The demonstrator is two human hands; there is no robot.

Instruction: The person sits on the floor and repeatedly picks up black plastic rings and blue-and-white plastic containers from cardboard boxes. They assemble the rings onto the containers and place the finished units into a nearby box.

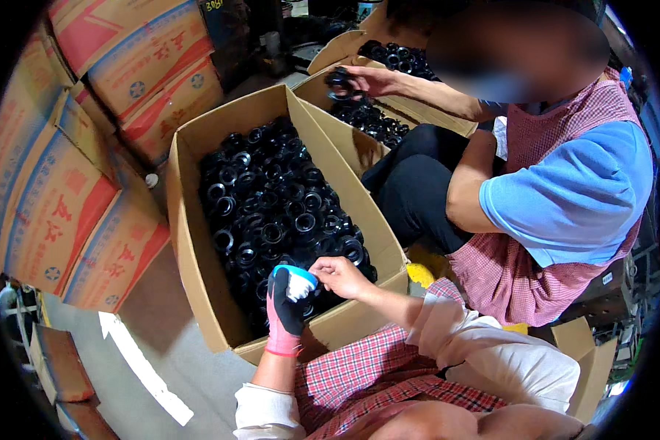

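Observation:
My left hand (284, 319), in a pink and black glove, is closed on a small blue-rimmed piece (296, 273) with a bright white part, whose kind I cannot make out. Bare and pinched, the fingertips of my right hand (339, 277) meet the right side of that piece. Anything small between these fingers is hidden. Both hands are over the near end of a large open cardboard box (198, 293). Inside it lies a deep heap of glossy black ring-shaped parts (271, 198).
At the right a seated co-worker (565, 198) holds black rings (340, 82) over a second cardboard box (330, 136) of similar parts. Printed cartons (59, 213) are stacked at the left. A yellow object (420, 274) is by the box's right corner. Another open carton (576, 337) stands lower right.

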